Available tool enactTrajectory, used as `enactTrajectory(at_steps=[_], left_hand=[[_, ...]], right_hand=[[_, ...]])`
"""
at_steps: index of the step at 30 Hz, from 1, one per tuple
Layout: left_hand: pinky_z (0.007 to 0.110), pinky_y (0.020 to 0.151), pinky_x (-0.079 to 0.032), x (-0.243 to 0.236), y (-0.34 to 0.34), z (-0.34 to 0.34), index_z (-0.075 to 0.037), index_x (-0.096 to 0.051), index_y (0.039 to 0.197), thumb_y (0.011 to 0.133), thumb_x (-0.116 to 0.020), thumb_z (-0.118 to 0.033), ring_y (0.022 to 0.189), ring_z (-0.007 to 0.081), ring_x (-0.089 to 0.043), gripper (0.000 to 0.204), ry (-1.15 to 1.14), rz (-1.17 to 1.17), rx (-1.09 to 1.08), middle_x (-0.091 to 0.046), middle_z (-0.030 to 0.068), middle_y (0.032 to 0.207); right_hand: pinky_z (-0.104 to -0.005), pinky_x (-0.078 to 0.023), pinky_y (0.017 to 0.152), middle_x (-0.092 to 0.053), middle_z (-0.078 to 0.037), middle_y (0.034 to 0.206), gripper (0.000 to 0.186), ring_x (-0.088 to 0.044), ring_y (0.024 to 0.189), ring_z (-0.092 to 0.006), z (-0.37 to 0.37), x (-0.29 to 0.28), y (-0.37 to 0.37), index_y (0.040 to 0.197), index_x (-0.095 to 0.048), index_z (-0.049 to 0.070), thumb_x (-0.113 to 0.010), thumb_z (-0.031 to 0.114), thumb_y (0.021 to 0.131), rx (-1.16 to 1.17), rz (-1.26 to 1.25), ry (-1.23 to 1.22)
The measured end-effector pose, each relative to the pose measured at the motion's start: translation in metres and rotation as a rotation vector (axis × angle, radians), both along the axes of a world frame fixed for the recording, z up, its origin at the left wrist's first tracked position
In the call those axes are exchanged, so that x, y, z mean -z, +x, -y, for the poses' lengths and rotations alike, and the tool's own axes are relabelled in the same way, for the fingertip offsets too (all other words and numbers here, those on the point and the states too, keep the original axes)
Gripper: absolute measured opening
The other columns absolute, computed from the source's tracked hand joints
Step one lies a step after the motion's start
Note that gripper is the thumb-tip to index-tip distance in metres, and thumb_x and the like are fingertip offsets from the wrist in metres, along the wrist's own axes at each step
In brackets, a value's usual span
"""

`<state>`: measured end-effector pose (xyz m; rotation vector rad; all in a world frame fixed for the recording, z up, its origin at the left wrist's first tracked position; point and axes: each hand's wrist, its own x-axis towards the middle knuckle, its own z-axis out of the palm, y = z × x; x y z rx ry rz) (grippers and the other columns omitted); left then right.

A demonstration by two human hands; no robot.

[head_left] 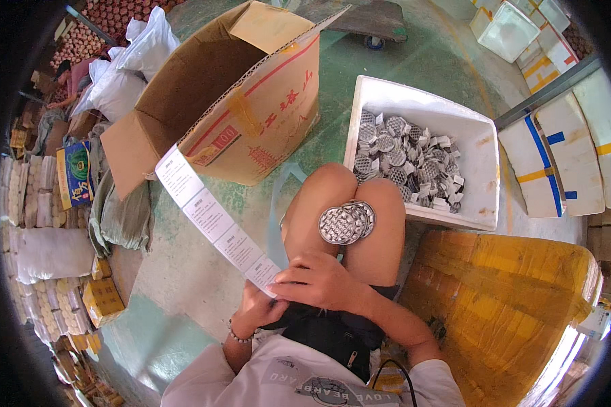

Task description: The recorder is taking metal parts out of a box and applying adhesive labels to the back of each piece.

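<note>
A long white strip of printed labels [217, 227] slants up and left from my lap toward the cardboard box. My left hand [256, 306], with a beaded bracelet at its wrist, is closed at the strip's lower end. Beside it, my right hand [316, 279] pinches the same end from the right, fingers bent over the paper. Across my thighs, just beyond my hands, lies a small overlapping stack of round silvery metal discs [343, 224] with a patterned face. Neither hand touches that stack.
A white foam box [485, 156] ahead right contains many similar discs with white tags. An open cardboard box [271, 122] stands ahead left. Right of me is a yellow-taped box [502, 305]. White sacks [119, 78] and a wheeled dolly [366, 20] are farther off.
</note>
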<state>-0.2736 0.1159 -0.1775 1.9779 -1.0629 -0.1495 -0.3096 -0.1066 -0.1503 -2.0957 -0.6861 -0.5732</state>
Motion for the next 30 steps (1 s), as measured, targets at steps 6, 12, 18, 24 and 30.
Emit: enactTrajectory(at_steps=[6, 12, 18, 24, 30], left_hand=[[0.049, 0.080, -0.055, 0.016, -0.003, -0.014, -0.003, -0.073, 0.097, 0.072, -0.072, -0.003, 0.087, 0.0403, -0.070, 0.025, 0.040, 0.007, -0.022, -0.074, 0.0177, 0.097], [0.050, 0.076, -0.052, 0.112, 0.020, -0.044, 0.000, -0.068, 0.104, 0.086, -0.074, -0.012, 0.088, 0.0418, -0.067, 0.023, 0.212, -0.063, -0.411, -0.070, 0.0199, 0.096], [0.049, 0.070, -0.054, 0.112, 0.026, -0.053, 0.000, -0.067, 0.103, 0.094, -0.071, -0.027, 0.084, 0.0396, -0.071, 0.029, 0.929, 0.010, -0.403, -0.071, 0.0219, 0.095], [0.043, 0.072, -0.057, 0.021, 0.051, 0.042, 0.001, -0.071, 0.096, 0.086, -0.077, -0.010, 0.078, 0.0356, -0.071, 0.016, 0.184, -0.237, -0.279, -0.071, 0.0164, 0.086], [0.034, 0.072, -0.055, 0.018, 0.078, 0.134, 0.000, -0.072, 0.108, 0.082, -0.079, -0.003, 0.085, 0.0243, -0.070, 0.027, -0.054, -0.004, -0.136, -0.072, 0.0145, 0.104]], right_hand=[[-0.0342, -0.052, 0.078, -0.065, -0.001, 0.095, 0.027, -0.060, 0.086, -0.0198, 0.005, 0.006, -0.007, 0.105, -0.077, 0.012, -0.078, 0.011, 0.078, 0.029, -0.099, 0.247], [-0.0297, -0.053, 0.070, -0.073, -0.008, 0.089, 0.020, -0.067, 0.080, -0.0182, 0.046, 0.013, -0.055, 0.103, -0.078, 0.003, -0.080, 0.003, 0.083, 0.306, -0.563, 0.559], [-0.0320, -0.055, 0.083, -0.075, -0.013, 0.095, 0.018, -0.071, 0.093, -0.0216, 0.082, 0.021, -0.100, 0.101, -0.076, -0.004, -0.070, -0.003, 0.084, 0.588, -0.463, 0.622], [-0.0328, -0.055, 0.083, -0.074, -0.016, 0.095, 0.028, -0.072, 0.088, -0.0264, 0.092, 0.028, -0.122, 0.109, -0.072, -0.004, -0.072, -0.002, 0.081, 0.615, -0.339, 0.518], [-0.0353, -0.057, 0.085, -0.077, -0.022, 0.103, 0.051, -0.076, 0.100, -0.0236, 0.088, 0.025, -0.117, 0.132, -0.066, 0.002, -0.081, -0.001, 0.084, 1.087, -0.400, 0.311]])
